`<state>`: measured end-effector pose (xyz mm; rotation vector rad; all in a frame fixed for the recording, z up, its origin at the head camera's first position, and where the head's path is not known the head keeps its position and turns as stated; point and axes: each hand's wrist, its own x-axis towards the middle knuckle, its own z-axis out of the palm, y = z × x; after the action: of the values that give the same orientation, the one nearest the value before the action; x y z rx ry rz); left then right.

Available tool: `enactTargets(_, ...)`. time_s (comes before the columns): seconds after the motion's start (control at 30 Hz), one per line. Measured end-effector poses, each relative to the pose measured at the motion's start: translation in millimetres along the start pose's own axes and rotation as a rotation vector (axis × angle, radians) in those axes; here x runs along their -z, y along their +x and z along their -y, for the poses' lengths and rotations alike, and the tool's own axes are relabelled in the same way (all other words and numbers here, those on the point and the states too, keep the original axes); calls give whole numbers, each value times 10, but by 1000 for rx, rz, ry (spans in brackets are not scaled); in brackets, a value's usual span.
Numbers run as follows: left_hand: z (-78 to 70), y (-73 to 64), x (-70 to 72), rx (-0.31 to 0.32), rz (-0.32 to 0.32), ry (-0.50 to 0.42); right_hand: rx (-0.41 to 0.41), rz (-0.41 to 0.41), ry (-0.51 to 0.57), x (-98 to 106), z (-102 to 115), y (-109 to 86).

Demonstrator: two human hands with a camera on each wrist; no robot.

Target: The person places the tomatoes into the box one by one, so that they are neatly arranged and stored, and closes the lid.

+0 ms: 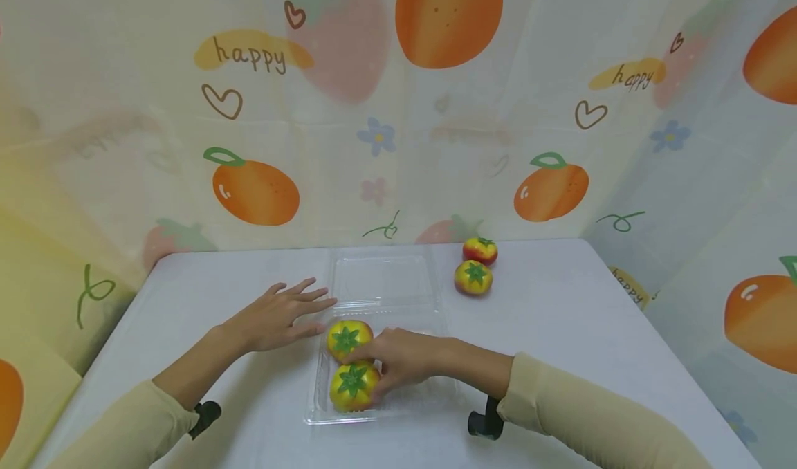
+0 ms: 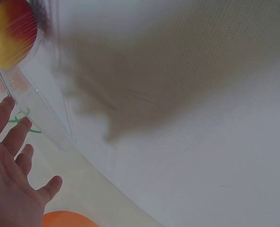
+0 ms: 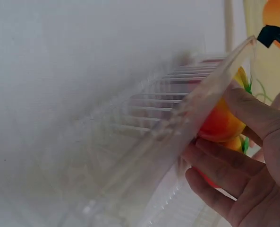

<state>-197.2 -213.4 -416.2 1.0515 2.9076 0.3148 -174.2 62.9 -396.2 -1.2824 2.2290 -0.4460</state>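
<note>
A clear plastic clamshell box [image 1: 411,393] lies on the table with its lid [image 1: 382,282] folded back. Two yellow-red persimmons with green leafy tops sit in its left side, a far persimmon [image 1: 345,335] and a near persimmon [image 1: 353,391]. My right hand [image 1: 405,362] reaches over the box from the right and grips the near persimmon between thumb and fingers. In the right wrist view, the fingers of that hand [image 3: 253,161] wrap the fruit behind the box wall. My left hand [image 1: 277,317] is spread open by the box's left edge, holding nothing.
Two more persimmons stand at the back right of the white table [image 1: 535,317], a yellow one [image 1: 473,278] in front of a redder one [image 1: 479,250]. A fruit-printed curtain [image 1: 436,164] rises behind the table. Dark bands are on both wrists.
</note>
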Motion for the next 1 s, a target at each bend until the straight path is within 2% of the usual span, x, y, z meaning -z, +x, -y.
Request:
enactTargets(0.27,-7,-12,11,6,7,-3,21,-13,-21,-5,19,3)
enactTargets(0.63,3,18,7,-15,-6,10,73,-27,102,48,-102,-129)
enactTargets(0.8,16,27,-5,-13,-1,9,12,-52,163,169,-170,-264)
enactTargets(1.0,18,13,-3,-1,7,8,-71,-162,171,328,-322,-474)
